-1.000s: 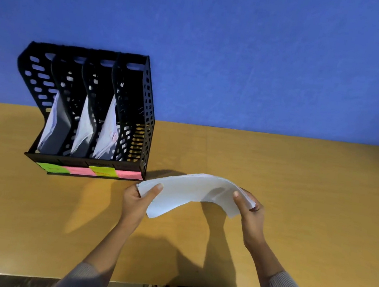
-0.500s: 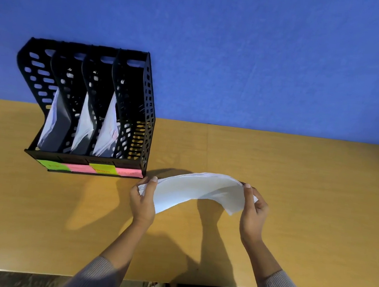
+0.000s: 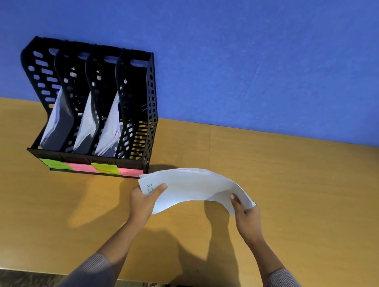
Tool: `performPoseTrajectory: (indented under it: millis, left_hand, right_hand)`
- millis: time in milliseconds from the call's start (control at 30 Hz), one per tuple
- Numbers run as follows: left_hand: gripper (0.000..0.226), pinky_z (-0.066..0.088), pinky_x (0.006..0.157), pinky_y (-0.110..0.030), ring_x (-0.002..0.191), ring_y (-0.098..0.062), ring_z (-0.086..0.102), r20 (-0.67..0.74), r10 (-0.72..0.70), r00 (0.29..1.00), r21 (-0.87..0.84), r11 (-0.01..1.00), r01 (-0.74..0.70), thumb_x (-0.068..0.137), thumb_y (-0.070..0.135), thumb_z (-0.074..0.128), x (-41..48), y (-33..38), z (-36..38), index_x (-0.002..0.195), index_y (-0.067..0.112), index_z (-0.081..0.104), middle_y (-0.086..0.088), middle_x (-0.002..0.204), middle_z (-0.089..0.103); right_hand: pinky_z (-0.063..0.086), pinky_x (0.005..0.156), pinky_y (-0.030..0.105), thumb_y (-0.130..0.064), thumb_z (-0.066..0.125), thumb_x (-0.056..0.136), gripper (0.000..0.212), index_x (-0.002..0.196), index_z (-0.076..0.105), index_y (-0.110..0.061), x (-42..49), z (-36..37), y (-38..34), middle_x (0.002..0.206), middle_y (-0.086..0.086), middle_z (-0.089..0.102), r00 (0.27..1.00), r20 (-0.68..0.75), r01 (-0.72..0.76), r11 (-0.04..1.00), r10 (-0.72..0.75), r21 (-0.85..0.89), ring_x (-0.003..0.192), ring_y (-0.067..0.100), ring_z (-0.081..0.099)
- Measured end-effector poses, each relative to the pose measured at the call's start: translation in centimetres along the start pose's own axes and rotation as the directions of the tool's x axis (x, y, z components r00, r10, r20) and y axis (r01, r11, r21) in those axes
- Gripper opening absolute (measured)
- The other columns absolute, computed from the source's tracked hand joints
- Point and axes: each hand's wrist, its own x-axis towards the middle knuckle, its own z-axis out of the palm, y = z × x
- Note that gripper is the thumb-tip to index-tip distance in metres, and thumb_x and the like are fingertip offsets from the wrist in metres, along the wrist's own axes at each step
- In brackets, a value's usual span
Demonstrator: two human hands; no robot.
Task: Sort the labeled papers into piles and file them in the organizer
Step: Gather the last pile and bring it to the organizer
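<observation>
While my left hand (image 3: 143, 200) pinches one end of the paper stack (image 3: 196, 187) and my right hand (image 3: 247, 217) the other, it arches above the table (image 3: 297, 193); its teal marking is unreadable; the organizer (image 3: 92, 106), far left, holds papers in three slots; its labels (image 3: 91, 168) are illegible.

Warm light is falling from above, throwing soft shadows (fairly dark) onto the yellow-brown wooden table (image 3: 296, 205); edges are bending slightly.

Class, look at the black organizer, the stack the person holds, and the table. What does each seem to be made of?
Organizer: probably moulded plastic, matte black with punched slots.
Stack: thin white paper; it sags in an arch.
Table: wood-look top, smooth tan, possibly laminate.
</observation>
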Motion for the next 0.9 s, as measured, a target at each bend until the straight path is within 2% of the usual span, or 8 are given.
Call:
performPoseTrajectory:
  millis: [200, 267, 467, 533, 600, 667, 767, 900]
  left_hand:
    - [0.016, 0.053, 0.056, -0.017, 0.072, -0.004, 0.071, 0.026, 0.017, 1.000, -0.058, 0.998, -0.016, 0.075, 0.016, 0.081, 0.1, 0.7, -0.6, 0.083, 0.027, 0.073, 0.010, 0.078, 0.075]
    - [0.018, 0.054, 0.057, -0.019, 0.073, -0.008, 0.071, 0.026, -0.005, 1.000, -0.053, 0.999, 0.006, 0.075, 0.012, 0.081, -0.2, 0.4, -0.8, 0.084, 0.025, 0.072, 0.008, 0.079, 0.076]
    - [0.020, 0.055, 0.060, -0.017, 0.080, -0.006, 0.072, 0.045, 0.007, 0.999, -0.026, 1.000, -0.006, 0.077, 0.012, 0.079, -0.7, -0.6, -1.0, 0.091, 0.025, 0.071, 0.011, 0.087, 0.076]
    - [0.020, 0.054, 0.060, -0.016, 0.079, -0.005, 0.071, 0.062, -0.014, 0.998, -0.001, 1.000, 0.014, 0.078, 0.013, 0.078, -1.0, -1.0, -1.0, 0.090, 0.026, 0.070, 0.013, 0.086, 0.075]
    - [0.017, 0.053, 0.058, -0.014, 0.079, -0.004, 0.071, 0.077, -0.043, 0.996, 0.063, 0.997, 0.038, 0.080, 0.015, 0.077, -1.3, -1.5, -1.2, 0.088, 0.028, 0.069, 0.013, 0.084, 0.075]
    - [0.014, 0.052, 0.058, -0.014, 0.081, -0.003, 0.070, 0.095, -0.052, 0.994, 0.111, 0.993, 0.042, 0.082, 0.018, 0.075, -1.4, -2.0, -1.7, 0.089, 0.028, 0.069, 0.012, 0.086, 0.075]
    - [0.013, 0.054, 0.064, -0.018, 0.084, -0.003, 0.070, 0.135, -0.030, 0.990, 0.157, 0.987, 0.008, 0.084, 0.020, 0.074, -1.1, -1.8, -2.3, 0.094, 0.026, 0.069, 0.015, 0.091, 0.075]
    - [0.009, 0.054, 0.061, -0.018, 0.080, -0.004, 0.070, 0.190, -0.026, 0.981, 0.202, 0.979, -0.014, 0.082, 0.027, 0.075, -1.0, -0.1, -3.0, 0.090, 0.027, 0.070, 0.014, 0.091, 0.075]
  right_hand:
    - [0.049, 0.066, 0.030, -0.022, 0.055, 0.098, 0.017, 0.092, 0.069, -0.028, -0.1, 0.8, 0.3, 0.078, -0.005, 0.065, 1.000, -0.023, -0.019, 0.998, 0.020, 0.058, 0.072, 0.011, 0.059]
    - [0.054, 0.069, 0.027, -0.024, 0.058, 0.096, 0.013, 0.098, 0.068, -0.032, -0.3, 1.1, 0.5, 0.088, -0.007, 0.073, 1.000, 0.007, -0.031, 0.999, 0.031, 0.035, 0.081, 0.008, 0.067]
    - [0.046, 0.065, 0.032, -0.026, 0.056, 0.097, 0.021, 0.080, 0.065, -0.035, -0.3, 1.4, 1.3, 0.073, 0.013, 0.062, 0.994, -0.044, -0.101, 0.995, 0.102, 0.018, 0.071, 0.013, 0.055]
    - [0.044, 0.064, 0.036, -0.027, 0.055, 0.098, 0.016, 0.089, 0.066, -0.021, -0.3, 1.3, 2.0, 0.087, 0.029, 0.063, 0.992, -0.003, -0.126, 0.991, 0.126, -0.035, 0.070, 0.031, 0.059]
    - [0.039, 0.061, 0.036, -0.029, 0.053, 0.098, 0.031, 0.095, 0.062, 0.001, -0.3, 1.1, 2.9, 0.090, 0.037, 0.061, 0.986, 0.034, -0.158, 0.982, 0.163, -0.106, 0.077, 0.052, 0.057]
    - [0.037, 0.059, 0.035, -0.034, 0.052, 0.098, 0.041, 0.094, 0.061, 0.005, -0.2, 1.0, 3.3, 0.081, 0.031, 0.063, 0.984, 0.023, -0.170, 0.972, 0.176, -0.161, 0.070, 0.047, 0.057]
    - [0.040, 0.056, 0.027, -0.036, 0.054, 0.098, 0.025, 0.097, 0.065, -0.013, 0.1, 0.5, 2.7, 0.081, 0.005, 0.069, 0.989, 0.020, -0.139, 0.972, 0.145, -0.189, 0.073, 0.021, 0.063]
    - [0.052, 0.057, 0.017, -0.024, 0.059, 0.096, 0.010, 0.101, 0.068, -0.025, 0.7, -0.3, 2.1, 0.094, -0.007, 0.076, 0.960, 0.098, -0.264, 0.965, 0.263, -0.007, 0.079, 0.009, 0.072]
